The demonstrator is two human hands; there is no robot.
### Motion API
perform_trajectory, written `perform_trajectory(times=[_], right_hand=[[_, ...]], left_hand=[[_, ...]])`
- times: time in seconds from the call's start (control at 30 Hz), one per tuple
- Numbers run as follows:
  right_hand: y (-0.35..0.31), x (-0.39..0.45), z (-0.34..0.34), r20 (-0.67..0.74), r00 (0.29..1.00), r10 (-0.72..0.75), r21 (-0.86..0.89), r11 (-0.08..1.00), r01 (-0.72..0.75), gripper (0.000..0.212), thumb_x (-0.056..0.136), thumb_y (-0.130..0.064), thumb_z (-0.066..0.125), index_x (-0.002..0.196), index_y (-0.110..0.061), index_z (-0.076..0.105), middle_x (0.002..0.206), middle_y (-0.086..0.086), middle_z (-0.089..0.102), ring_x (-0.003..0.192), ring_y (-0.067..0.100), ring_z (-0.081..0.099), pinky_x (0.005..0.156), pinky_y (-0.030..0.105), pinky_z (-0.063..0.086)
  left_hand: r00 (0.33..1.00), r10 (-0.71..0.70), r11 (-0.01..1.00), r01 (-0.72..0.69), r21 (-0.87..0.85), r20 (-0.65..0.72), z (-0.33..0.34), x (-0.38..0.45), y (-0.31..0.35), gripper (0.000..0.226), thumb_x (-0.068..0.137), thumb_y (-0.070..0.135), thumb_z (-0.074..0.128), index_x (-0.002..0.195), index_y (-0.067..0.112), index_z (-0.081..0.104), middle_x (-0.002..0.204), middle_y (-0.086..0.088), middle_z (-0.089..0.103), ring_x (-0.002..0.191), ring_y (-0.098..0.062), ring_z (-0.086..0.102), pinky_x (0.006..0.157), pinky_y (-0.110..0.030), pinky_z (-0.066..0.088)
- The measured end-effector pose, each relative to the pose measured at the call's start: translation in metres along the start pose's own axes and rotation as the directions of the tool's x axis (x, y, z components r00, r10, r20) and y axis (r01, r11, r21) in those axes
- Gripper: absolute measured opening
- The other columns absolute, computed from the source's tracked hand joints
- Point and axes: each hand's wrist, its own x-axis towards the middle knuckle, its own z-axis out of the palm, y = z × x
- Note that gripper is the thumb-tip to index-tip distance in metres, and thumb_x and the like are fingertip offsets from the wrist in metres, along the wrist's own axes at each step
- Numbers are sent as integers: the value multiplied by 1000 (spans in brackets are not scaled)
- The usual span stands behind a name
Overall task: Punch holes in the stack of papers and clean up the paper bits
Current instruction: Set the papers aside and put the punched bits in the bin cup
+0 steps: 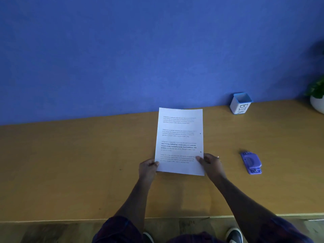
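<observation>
Wooden desk (pixel 70 163) runs against a blue wall (pixel 122 50). You stand at its near edge, both arms reaching in.

The stack of papers (pixel 179 137) is your biggest task item: printed sheets, held up at mid-desk, far edge tipped toward the wall. Two small dark dots sit on its right margin, one above the other. They read as punched holes, so I judge the punching done, though whether every sheet is pierced can't be told from here.

Your left hand (pixel 148 168) pinches the lower left edge, thumb on top, fingers curled behind. Your right hand (pixel 209 163) pinches the lower right edge the same way, just below the lower hole. Both grips are closed on the paper.

White cup marked BIN (pixel 240 105) with a blue rim stands at the back right by the wall, well apart from the stack. A white plant pot (pixel 317 104) shows at the far right edge.

The purple hole punch (pixel 251 163) lies on the desk to the right of your right hand, apart from it, untouched.

Paper bits: none can be made out on the desk, too small to tell. Likely left: set the stack down and empty the chads into the bin.
</observation>
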Motion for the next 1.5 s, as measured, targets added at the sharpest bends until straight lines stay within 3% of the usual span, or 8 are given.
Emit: perform_trajectory(times=[0.1, 0.27, 0.57, 0.73, 0.97, 1.2, 1.37, 1.5], right_hand=[[-7, 1, 9, 5, 1000, 8, 84, 996, -8, 15, 93, -31, 69, 89, -18, 75, 71, 6, 74, 53, 20, 60, 53, 35, 48], [-18, 7, 23, 96, 993, 71, 199, 976, -89, 12, 95, -16, 66, 100, -10, 75, 59, -2, 68, 43, 15, 51, 41, 21, 40], [-35, 18, 59, 234, 962, 139, 131, 976, -173, 20, 93, -7, 68, 113, -5, 69, 95, 12, 78, 61, 20, 73, 53, 27, 55], [-29, 25, 84, 258, 951, 169, 76, 978, -195, 23, 96, -1, 59, 116, -1, 70, 101, 11, 77, 74, 20, 76, 80, 41, 64], [-40, 38, 109, 263, 948, 181, 33, 980, -196, 27, 96, 3, 55, 119, -2, 69, 105, 10, 75, 73, 12, 73, 63, 19, 59], [-48, 59, 131, 238, 953, 189, 43, 978, -205, 30, 93, 2, 59, 122, -5, 63, 102, 10, 73, 87, 23, 75, 80, 38, 63], [-49, 68, 149, 268, 940, 210, -3, 976, -217, 34, 90, 3, 63, 123, -2, 61, 107, 14, 72, 93, 27, 73, 85, 44, 62], [-53, 71, 159, 276, 943, 188, -24, 982, -189, 33, 90, 5, 62, 123, -1, 62, 106, 16, 72, 95, 29, 73, 85, 44, 62]], left_hand=[[999, -29, 999, 27, -46, -33, -5, 2, 1, 13, 96, 0, 62, 97, -3, 75, 85, -20, 73, 48, -11, 64, 44, -17, 47], [993, -80, 990, 69, -123, -86, -18, 8, 4, 12, 97, -1, 60, 100, -3, 71, 96, -22, 72, 72, -30, 68, 39, -13, 45], [978, -136, 986, 119, -113, -157, -40, 24, 0, 16, 100, 8, 57, 106, 6, 72, 95, -12, 75, 62, -26, 69, 45, -20, 48], [954, -250, 962, 225, -156, -165, -53, 29, -5, 13, 98, 13, 63, 106, 10, 72, 96, -5, 77, 63, -17, 74, 48, -24, 40], [927, -316, 926, 254, -281, -202, -66, 45, -4, 16, 96, 2, 61, 110, 2, 69, 106, -10, 77, 79, -26, 78, 53, -27, 42], [906, -314, 933, 239, -269, -283, -78, 68, 0, 12, 96, 6, 57, 95, 10, 68, 55, 10, 72, 79, -28, 77, 64, -31, 48], [895, -292, 942, 208, -264, -337, -86, 78, -1, 14, 95, 6, 54, 92, 8, 68, 83, -5, 76, 66, -19, 76, 65, -29, 51], [878, -283, 949, 199, -243, -387, -89, 86, 1, 16, 93, 5, 54, 89, 8, 69, 81, -5, 76, 49, -4, 71, 56, -25, 50]])
